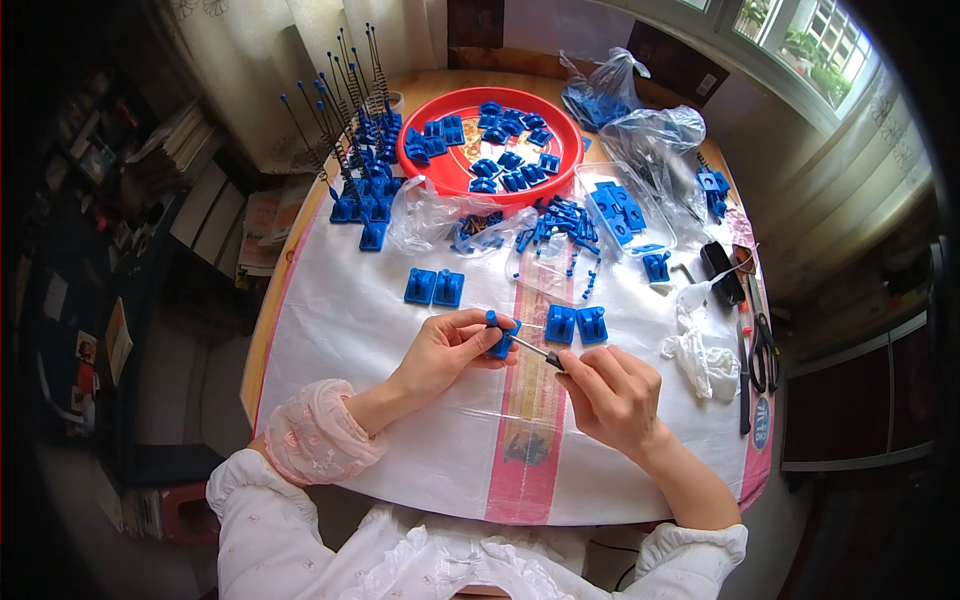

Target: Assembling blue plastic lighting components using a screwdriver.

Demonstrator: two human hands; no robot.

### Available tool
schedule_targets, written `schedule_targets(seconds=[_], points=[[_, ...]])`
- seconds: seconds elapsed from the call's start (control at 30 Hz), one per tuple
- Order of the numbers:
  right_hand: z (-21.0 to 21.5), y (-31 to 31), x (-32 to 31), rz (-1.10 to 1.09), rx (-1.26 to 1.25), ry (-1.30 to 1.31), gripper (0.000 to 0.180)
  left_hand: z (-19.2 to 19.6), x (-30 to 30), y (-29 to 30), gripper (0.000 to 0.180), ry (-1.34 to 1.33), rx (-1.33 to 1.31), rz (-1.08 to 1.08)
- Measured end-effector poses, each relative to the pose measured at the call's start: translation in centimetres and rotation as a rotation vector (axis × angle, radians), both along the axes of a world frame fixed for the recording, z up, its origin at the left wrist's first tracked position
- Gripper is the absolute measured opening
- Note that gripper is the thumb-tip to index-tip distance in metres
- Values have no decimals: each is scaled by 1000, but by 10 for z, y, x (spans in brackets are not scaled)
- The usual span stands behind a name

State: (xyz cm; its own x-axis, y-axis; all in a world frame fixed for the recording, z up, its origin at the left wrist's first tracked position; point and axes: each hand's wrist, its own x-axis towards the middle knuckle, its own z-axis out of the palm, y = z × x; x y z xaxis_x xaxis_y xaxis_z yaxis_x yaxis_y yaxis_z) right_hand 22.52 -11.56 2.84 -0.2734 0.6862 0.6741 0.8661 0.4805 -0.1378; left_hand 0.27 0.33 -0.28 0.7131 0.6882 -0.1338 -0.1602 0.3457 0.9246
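Observation:
Over the middle of the table, my left hand pinches a small blue plastic part between thumb and fingers. My right hand is closed round the dark handle of a screwdriver, whose metal shaft points left and meets the blue part. The exact spot where the tip touches is too small to make out. Two blue square-based pieces lie just beyond my left hand. Another pair of blue square-based pieces lies beyond my right hand.
A red round tray with several blue pieces stands at the back. Left of it are blue bases with upright springs. Clear plastic container, small blue parts and plastic bags sit right. Scissors lie at the right edge.

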Motion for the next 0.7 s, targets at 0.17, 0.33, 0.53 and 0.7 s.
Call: schedule_targets(seconds=[0.17, 0.33, 0.53, 0.7], points=[[1, -4, -1, -13, -135, 110, 24, 0, 0, 0, 26, 53, 44, -7], [-9, -2, -3, 9, -312, 457, 18, 4, 0, 0, 26, 80, 73, -4], [9, -3, -1, -67, -889, 821, 16, 0, -1, 0, 25, 108, 113, -19], [7, -3, -11, -6, -529, 639, 21, 3, 0, 1, 25, 122, 80, 3]])
